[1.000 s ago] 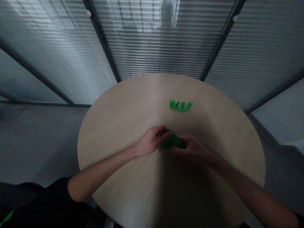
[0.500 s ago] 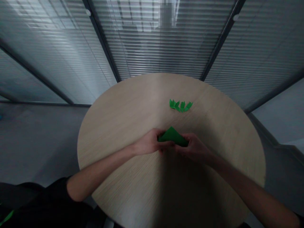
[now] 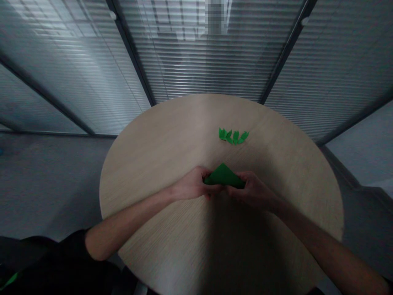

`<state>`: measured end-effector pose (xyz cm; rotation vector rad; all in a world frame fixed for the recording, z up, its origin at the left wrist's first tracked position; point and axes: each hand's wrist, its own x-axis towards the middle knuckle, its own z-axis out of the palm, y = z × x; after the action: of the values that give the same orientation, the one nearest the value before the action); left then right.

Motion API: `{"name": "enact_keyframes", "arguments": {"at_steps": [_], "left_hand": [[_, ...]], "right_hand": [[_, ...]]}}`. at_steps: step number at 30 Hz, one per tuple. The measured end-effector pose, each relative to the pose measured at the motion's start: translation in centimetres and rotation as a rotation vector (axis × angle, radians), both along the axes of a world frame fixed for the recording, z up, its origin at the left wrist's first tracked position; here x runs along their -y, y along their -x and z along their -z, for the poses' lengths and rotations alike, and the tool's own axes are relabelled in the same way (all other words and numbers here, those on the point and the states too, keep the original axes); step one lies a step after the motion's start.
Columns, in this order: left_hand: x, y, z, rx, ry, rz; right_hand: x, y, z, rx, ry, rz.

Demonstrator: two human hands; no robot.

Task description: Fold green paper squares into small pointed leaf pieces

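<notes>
A green sheet of paper (image 3: pixel 224 176), folded into a triangle with its tip pointing away from me, sits at the middle of the round wooden table (image 3: pixel 172 139). My left hand (image 3: pixel 192 187) pinches its left corner with closed fingers. My right hand (image 3: pixel 253 191) pinches its right corner the same way. Both hands rest low over the tabletop. Farther back lies a small row of folded green paper pieces (image 3: pixel 233 136), apart from both hands.
Glass walls with horizontal blinds and dark frames stand right behind the table's far edge. Grey carpet shows to the left and right of the table. My dark sleeve is at the lower left.
One second ago my left hand's fingers lay over the green paper and hid most of it. They have since drawn back to its left corner, and the triangle shows in full.
</notes>
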<state>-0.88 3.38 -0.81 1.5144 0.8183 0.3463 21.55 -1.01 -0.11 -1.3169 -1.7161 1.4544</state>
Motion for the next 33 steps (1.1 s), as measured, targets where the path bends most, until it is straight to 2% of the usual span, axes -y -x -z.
{"name": "enact_keyframes", "arguments": {"at_steps": [5,10,17,28,33], "left_hand": [[-0.1,0.1,0.0,-0.001,0.008,0.020],[-0.1,0.0,0.1,0.012,0.039,0.034],[0.3,-0.3,0.0,-0.081,-0.006,-0.031],[-0.3,0.2,-0.2,-0.104,-0.085,-0.024],[-1.0,0.6,-0.8,-0.068,-0.029,-0.024]], "right_hand": [[0.1,0.0,-0.4,0.005,0.034,-0.012],[0.1,0.1,-0.4,0.005,-0.007,-0.009],[0.1,0.3,-0.3,0.013,-0.054,-0.010],[-0.3,-0.7,-1.0,0.095,0.048,0.070],[-0.8,-1.7,-1.1,0.114,0.062,0.078]]}}
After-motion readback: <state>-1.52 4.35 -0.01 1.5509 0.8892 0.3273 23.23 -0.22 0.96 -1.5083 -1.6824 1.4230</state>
